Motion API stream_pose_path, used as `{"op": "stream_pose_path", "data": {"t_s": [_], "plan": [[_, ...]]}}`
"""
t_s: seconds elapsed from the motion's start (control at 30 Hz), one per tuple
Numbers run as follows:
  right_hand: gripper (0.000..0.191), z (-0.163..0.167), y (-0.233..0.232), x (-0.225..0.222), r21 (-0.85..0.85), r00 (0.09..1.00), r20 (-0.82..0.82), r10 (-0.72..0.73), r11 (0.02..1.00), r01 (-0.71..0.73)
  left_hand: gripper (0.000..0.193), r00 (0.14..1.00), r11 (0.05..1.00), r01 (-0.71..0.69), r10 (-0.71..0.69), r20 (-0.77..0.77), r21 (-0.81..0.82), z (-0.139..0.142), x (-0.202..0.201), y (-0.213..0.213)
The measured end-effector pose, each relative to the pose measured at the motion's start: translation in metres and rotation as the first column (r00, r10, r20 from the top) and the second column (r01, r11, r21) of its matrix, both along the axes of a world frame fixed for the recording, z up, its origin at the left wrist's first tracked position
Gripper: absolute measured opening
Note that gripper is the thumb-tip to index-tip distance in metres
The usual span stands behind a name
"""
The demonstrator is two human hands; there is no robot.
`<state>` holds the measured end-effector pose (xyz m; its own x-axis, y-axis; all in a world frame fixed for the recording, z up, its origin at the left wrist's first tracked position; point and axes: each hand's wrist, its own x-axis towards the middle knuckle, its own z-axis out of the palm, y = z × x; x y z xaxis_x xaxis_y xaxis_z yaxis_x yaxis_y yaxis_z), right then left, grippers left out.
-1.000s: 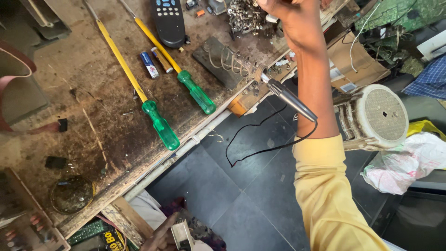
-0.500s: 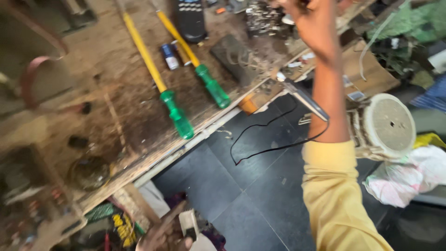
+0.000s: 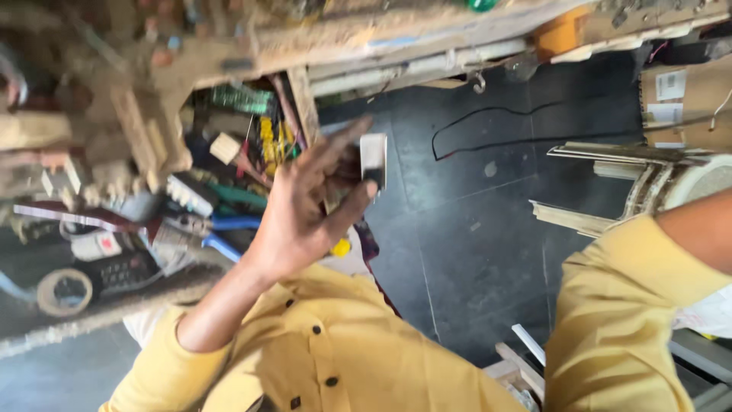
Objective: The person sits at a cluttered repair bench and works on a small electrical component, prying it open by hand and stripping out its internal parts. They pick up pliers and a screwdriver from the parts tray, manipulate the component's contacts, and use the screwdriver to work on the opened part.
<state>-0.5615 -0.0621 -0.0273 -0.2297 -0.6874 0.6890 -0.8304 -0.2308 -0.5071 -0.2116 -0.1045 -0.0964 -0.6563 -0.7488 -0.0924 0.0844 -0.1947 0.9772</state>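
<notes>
Black cable (image 3: pixel 488 130) on dark floor (image 3: pixel 473 252) (tape roll (image 3: pixel 65 291) left).

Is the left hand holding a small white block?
Yes: the left hand pinches a small white block between its fingers, raised above the dark floor.

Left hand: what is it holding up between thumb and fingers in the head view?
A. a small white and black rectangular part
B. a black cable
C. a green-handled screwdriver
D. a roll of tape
A: the left hand pinches a small white and black rectangular part at its fingertips.
</notes>
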Motion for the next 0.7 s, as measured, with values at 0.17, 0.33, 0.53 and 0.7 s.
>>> {"op": "stream_pose_path", "data": {"t_s": [0.17,0.33,0.53,0.7], "plan": [[0.010,0.037,0.069,0.067,-0.066,0.938,0.303,0.168,0.986,-0.155,0.062,0.996,0.994,-0.071,0.066,-0.064,-0.086,0.024,0.035,0.034],[0.008,0.023,0.126,0.157,-0.020,0.771,0.546,0.327,0.925,-0.379,0.062,0.987,0.966,-0.153,0.138,-0.087,-0.208,0.026,0.084,0.088],[0.011,-0.011,0.169,0.273,0.111,0.684,0.595,0.421,0.801,-0.589,0.061,0.960,0.922,-0.279,0.269,-0.071,-0.271,0.037,0.143,0.150],[0.025,-0.015,0.187,0.340,0.109,0.648,0.587,0.485,0.746,-0.657,0.062,0.927,0.835,-0.365,0.365,-0.084,-0.411,0.042,0.185,0.192]]}}
